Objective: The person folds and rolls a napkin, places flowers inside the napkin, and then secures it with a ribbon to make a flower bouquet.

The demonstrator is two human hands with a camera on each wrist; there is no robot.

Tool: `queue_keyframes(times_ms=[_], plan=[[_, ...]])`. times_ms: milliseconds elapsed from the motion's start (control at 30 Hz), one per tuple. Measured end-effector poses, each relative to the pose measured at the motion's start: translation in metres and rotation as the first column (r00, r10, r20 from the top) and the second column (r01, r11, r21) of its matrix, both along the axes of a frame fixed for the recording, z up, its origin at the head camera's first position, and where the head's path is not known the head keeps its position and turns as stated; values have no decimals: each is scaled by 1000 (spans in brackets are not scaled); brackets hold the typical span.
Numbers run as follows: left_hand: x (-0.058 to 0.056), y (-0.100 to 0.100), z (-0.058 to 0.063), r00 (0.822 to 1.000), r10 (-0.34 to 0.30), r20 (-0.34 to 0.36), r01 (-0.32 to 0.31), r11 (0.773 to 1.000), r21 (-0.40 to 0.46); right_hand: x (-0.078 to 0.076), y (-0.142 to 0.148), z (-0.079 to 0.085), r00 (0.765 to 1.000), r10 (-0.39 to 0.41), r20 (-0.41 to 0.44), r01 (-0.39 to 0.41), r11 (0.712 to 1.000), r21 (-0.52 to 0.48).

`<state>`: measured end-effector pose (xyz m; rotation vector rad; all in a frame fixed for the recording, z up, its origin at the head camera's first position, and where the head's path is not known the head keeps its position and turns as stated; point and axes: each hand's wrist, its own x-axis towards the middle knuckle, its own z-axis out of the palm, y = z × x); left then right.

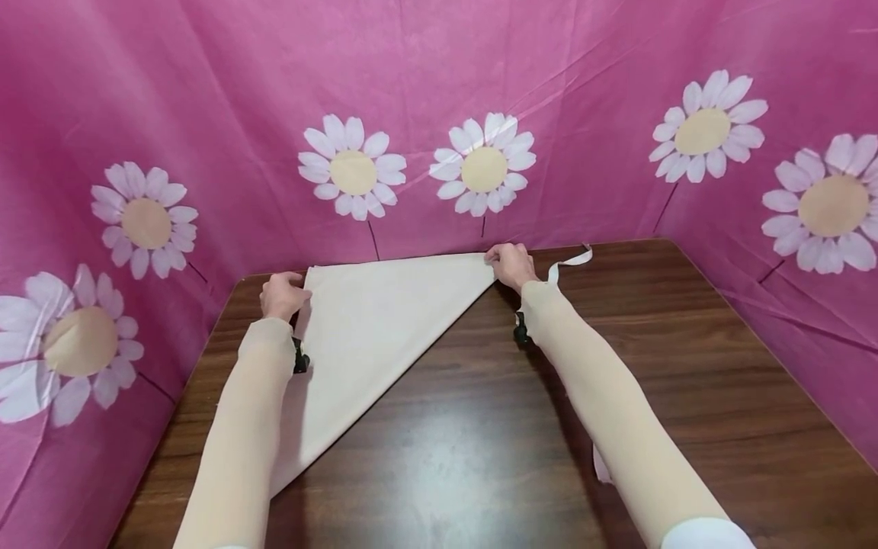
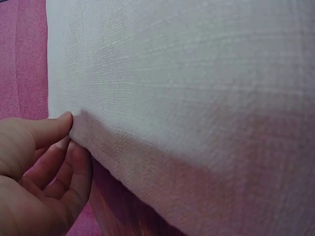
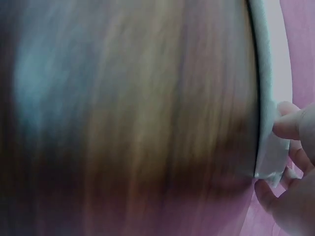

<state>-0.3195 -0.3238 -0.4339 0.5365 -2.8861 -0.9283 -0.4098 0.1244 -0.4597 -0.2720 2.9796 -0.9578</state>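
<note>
A cream cloth (image 1: 373, 328), folded into a triangle, lies over the left part of the wooden table, its long slanted edge facing right. At its left edge, near the far corner, my left hand (image 1: 283, 296) pinches the fabric between thumb and fingers. The left wrist view shows that cloth edge (image 2: 147, 93) slightly raised, with creases fanning out from the left hand (image 2: 39, 172). My right hand (image 1: 513, 265) holds the far right corner. In the right wrist view, the right hand (image 3: 298, 152) has its thumb on the narrow end of the cloth (image 3: 270, 142).
A white strap (image 1: 571, 261) lies curled beside my right wrist. A small pale piece (image 1: 601, 465) shows beneath the right forearm. The brown table (image 1: 473, 427) reaches back to a pink curtain (image 1: 418, 61) with daisies, which encloses three sides.
</note>
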Motion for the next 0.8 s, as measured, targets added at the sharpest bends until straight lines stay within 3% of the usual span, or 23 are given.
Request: queue_keyframes(times_ms=[200, 367, 633, 800], plan=[[-1, 0, 2, 1000, -8, 24, 8, 1000, -4, -2, 8, 2, 998, 62, 3, -62, 996, 66], [-5, -1, 0, 999, -9, -35, 8, 1000, -6, -1, 14, 7, 996, 84, 5, -84, 991, 105], [-13, 3, -3, 995, 10, -101, -8, 1000, 15, 0, 25, 11, 997, 54, 49, -61, 986, 153], [-11, 2, -5, 998, 21, -56, -19, 1000, 23, 0, 26, 11, 996, 40, 84, -58, 976, 211]])
